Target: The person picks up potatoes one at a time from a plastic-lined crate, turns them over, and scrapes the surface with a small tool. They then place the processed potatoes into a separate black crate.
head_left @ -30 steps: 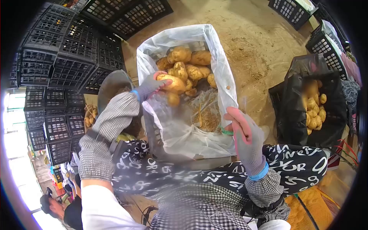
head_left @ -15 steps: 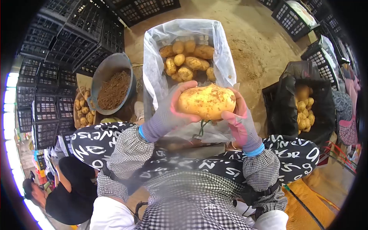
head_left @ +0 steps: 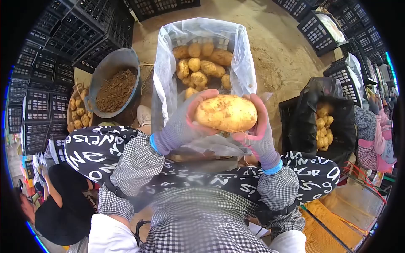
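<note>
Holding large dusty yellow potato (head_left: 226, 113) between grey-gloved left hand (head_left: 180, 125) and grey-gloved right hand (head_left: 258, 135), both wrapped around it, above white plastic-lined crate (head_left: 164, 78) of smaller potatoes (head_left: 198, 63). Beside it, round grey basin (head_left: 110, 62) with brown soil.

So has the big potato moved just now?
Yes. The potato came up out of the white-lined crate to its near edge, where the left hand and right hand hold it.

Bare floor (head_left: 280, 55) beyond; basin (head_left: 110, 58) left, white-lined crate (head_left: 163, 71) ahead, black-lined crate (head_left: 301, 126) right.
</note>
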`<state>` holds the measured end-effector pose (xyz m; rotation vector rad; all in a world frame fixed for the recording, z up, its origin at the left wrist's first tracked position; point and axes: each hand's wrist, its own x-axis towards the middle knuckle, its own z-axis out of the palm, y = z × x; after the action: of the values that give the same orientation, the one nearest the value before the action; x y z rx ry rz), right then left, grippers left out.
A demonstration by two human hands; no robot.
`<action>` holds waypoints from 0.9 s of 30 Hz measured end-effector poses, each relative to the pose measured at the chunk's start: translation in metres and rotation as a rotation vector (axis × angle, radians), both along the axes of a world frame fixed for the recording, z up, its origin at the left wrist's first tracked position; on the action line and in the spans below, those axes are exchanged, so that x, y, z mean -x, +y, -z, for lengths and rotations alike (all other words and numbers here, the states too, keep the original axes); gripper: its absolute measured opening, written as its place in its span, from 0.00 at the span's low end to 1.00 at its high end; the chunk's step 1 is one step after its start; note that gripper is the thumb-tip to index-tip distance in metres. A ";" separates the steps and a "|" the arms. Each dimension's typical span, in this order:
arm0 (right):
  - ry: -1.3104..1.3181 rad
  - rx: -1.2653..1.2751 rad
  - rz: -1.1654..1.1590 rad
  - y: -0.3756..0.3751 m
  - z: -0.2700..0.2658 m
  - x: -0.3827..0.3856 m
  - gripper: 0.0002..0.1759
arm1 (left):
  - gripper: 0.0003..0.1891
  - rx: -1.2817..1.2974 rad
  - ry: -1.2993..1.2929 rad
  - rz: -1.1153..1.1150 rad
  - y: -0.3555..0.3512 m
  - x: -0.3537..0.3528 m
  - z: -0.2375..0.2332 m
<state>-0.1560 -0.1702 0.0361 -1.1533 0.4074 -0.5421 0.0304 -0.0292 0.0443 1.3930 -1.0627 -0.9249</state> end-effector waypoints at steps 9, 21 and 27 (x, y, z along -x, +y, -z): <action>0.150 0.046 -0.033 -0.003 -0.016 0.003 0.66 | 0.48 -0.023 0.043 0.022 -0.005 0.004 -0.019; 0.157 0.729 0.026 -0.007 -0.001 0.010 0.58 | 0.32 -0.184 0.692 -0.074 0.000 0.010 -0.027; 0.217 -0.334 -0.118 -0.003 -0.028 -0.002 0.56 | 0.30 -0.108 0.494 -0.109 0.005 0.010 -0.027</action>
<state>-0.1541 -0.1732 0.0636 -0.9085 0.5884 -0.2337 0.0199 -0.0240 0.0714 1.2061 -0.5662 -1.1818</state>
